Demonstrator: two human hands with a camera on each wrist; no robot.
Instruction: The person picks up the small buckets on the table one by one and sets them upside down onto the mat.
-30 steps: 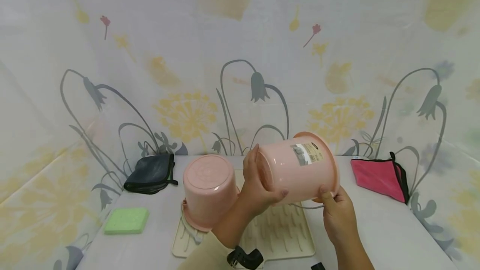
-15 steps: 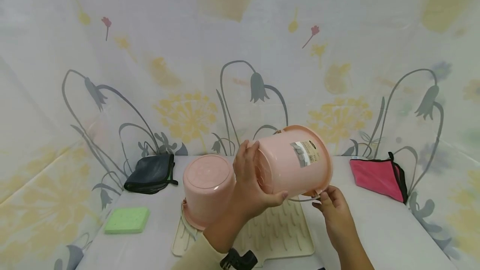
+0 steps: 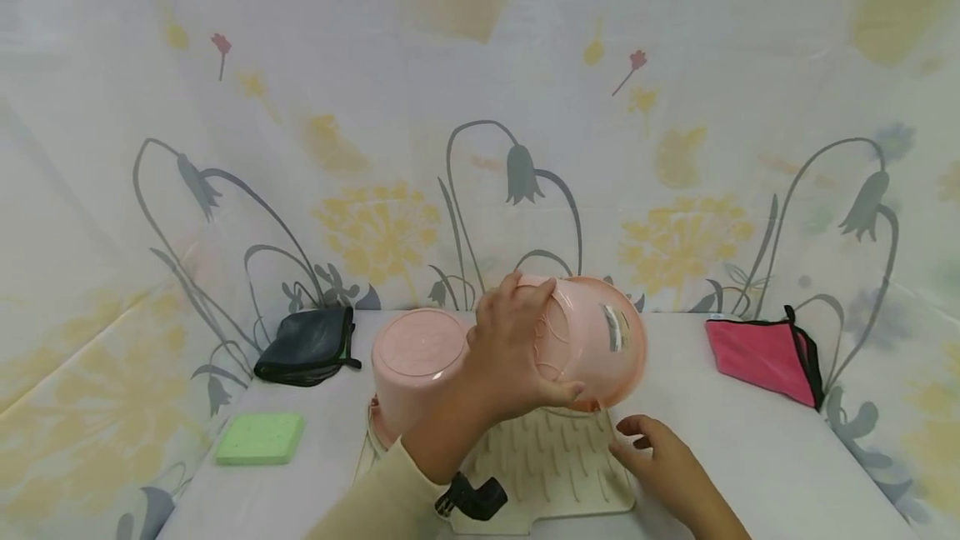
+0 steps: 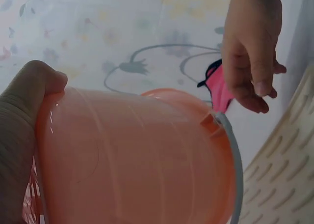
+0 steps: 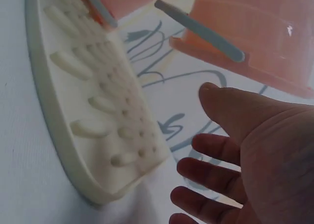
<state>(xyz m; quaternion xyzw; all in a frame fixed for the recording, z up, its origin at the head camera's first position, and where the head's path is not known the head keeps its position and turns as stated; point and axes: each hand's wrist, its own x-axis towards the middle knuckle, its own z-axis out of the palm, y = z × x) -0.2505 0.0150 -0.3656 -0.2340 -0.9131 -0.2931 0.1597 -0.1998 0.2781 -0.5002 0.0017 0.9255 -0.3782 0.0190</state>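
My left hand (image 3: 501, 361) grips the base end of a pink bucket (image 3: 600, 336), its thumb along the near side. The bucket is tilted on its side in the air, its mouth facing right and away. In the left wrist view the grey handle (image 4: 237, 165) hangs along the rim. Apart from it, below and to the right, my right hand (image 3: 667, 465) holds nothing, its fingers loosely bent. A second pink bucket (image 3: 416, 357) stands upside down on a cream ridged drying mat (image 3: 547, 465), partly hidden behind my left forearm.
A green sponge (image 3: 260, 439) lies at the left of the white table (image 3: 750, 440). Behind it is a folded dark cloth (image 3: 306, 346). At the back right sits a pink cloth with black edging (image 3: 761, 357). A flowered curtain (image 3: 480, 90) hangs behind.
My right hand has let go of the bucket's rim and handle and moved down. My left hand has turned the bucket so its mouth points further away, with its label turned aside.
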